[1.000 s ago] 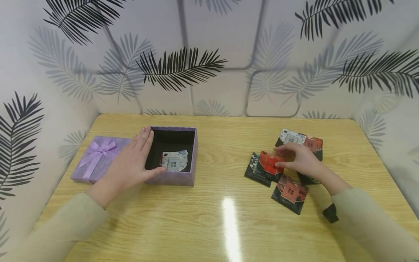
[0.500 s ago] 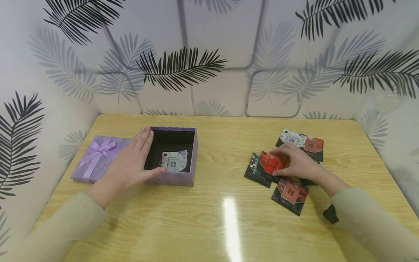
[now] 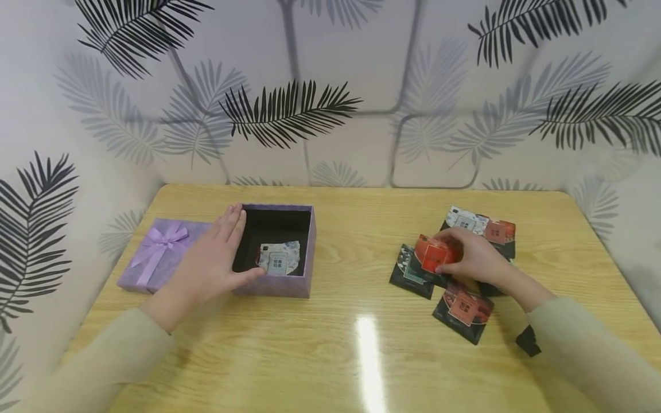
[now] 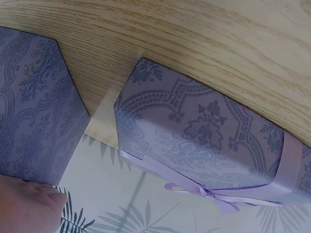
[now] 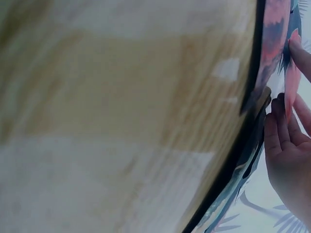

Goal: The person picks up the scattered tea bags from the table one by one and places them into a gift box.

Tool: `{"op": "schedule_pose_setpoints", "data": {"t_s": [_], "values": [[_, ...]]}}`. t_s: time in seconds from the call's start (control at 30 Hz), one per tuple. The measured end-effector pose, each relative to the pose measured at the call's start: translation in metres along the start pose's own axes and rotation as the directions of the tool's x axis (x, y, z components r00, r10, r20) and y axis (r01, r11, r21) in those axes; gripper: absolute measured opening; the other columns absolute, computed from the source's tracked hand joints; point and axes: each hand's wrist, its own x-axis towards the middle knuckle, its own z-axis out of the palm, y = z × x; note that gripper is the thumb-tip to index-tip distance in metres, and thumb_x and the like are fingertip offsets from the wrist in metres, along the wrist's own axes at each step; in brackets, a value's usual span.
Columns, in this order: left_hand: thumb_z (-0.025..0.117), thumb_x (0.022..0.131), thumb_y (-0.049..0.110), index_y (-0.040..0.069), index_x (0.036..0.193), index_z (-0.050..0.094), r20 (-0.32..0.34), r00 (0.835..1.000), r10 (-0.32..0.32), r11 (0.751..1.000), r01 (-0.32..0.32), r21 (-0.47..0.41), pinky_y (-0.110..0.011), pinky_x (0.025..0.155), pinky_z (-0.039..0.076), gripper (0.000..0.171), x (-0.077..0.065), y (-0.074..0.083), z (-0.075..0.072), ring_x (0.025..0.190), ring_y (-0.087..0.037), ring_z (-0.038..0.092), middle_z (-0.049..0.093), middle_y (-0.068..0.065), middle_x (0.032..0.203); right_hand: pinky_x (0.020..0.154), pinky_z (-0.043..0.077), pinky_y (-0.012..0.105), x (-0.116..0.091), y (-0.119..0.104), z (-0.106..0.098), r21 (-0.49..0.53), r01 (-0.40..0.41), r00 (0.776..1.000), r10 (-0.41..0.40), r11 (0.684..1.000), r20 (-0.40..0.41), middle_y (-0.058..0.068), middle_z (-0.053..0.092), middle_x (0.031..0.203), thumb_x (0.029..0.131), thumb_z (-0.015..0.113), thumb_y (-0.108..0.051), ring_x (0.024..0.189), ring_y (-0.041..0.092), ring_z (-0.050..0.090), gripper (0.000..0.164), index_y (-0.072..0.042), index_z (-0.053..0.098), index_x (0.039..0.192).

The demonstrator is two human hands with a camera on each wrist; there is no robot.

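Observation:
My left hand (image 3: 214,261) lies with straight fingers along the left wall of an open purple box (image 3: 308,252), its thumb at the front wall. Inside the box's dark interior is a white-and-blue patterned sachet (image 3: 281,257). On the right, my right hand (image 3: 477,255) pinches a red-and-black sachet (image 3: 427,252) between thumb and fingers. The right wrist view shows this red sachet (image 5: 292,80) nearly edge-on in the fingers. Beneath and left of it lies a dark sachet with a green label (image 3: 410,278); a red-labelled sachet (image 3: 465,312) lies in front.
The purple lid (image 3: 155,258) with a ribbon bow lies left of the box, partly behind my left hand. Behind my right hand are a white floral sachet (image 3: 459,217) and another red-labelled sachet (image 3: 501,232). A black piece (image 3: 528,342) shows beside my right sleeve. A patterned cloth stands behind the table.
My right fingers have closed on the red sachet and shifted it slightly, so the green label beneath shows more. My left hand stays at the box; the head view has tilted a little.

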Motion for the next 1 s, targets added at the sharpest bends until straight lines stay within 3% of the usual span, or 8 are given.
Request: {"op": "schedule_pose_setpoints", "data": {"t_s": [0.2, 0.37, 0.6, 1.0], "values": [[0.066, 0.092, 0.071, -0.008, 0.167, 0.010, -0.010, 1.000, -0.007, 1.000, 0.007, -0.011, -0.058, 0.133, 0.022, 0.123, 0.000, 0.001, 0.002, 0.166, -0.043, 0.010, 0.007, -0.026, 0.177, 0.083, 0.058, 0.037, 0.003, -0.004, -0.010, 0.025, -0.001, 1.000, 0.002, 1.000, -0.023, 0.016, 0.075, 0.112, 0.091, 0.084, -0.010, 0.100, 0.029, 0.071, 0.045, 0.000, 0.065, 0.131], [0.062, 0.093, 0.074, -0.009, 0.167, 0.011, -0.028, 1.000, 0.010, 1.000, -0.010, -0.012, -0.058, 0.133, 0.022, 0.122, 0.000, 0.001, 0.002, 0.165, -0.044, 0.010, 0.008, -0.026, 0.177, 0.077, 0.055, 0.025, 0.005, -0.015, -0.021, 0.059, 0.025, 0.995, -0.020, 0.998, -0.094, 0.015, 0.076, 0.113, 0.099, 0.075, -0.012, 0.097, 0.018, 0.069, 0.029, -0.004, 0.071, 0.127], [0.061, 0.093, 0.074, -0.010, 0.166, 0.013, -0.022, 1.000, 0.018, 1.000, -0.018, 0.003, -0.058, 0.133, 0.022, 0.121, 0.000, 0.001, -0.001, 0.165, -0.044, 0.011, 0.009, -0.027, 0.177, 0.073, 0.052, 0.022, 0.018, -0.041, -0.031, 0.135, 0.002, 0.990, 0.017, 0.991, -0.138, 0.016, 0.076, 0.120, 0.103, 0.072, -0.020, 0.092, -0.004, 0.064, 0.031, -0.008, 0.071, 0.131], [0.060, 0.094, 0.074, -0.010, 0.166, 0.011, 0.003, 1.000, 0.019, 1.000, -0.019, 0.006, -0.058, 0.133, 0.021, 0.121, -0.002, 0.001, -0.002, 0.165, -0.044, 0.009, 0.007, -0.027, 0.177, 0.066, 0.049, 0.022, 0.056, -0.092, -0.023, 0.269, 0.055, 0.982, -0.002, 0.962, -0.191, 0.017, 0.076, 0.115, 0.103, 0.072, -0.017, 0.084, -0.006, 0.063, 0.030, -0.007, 0.072, 0.131]]}}
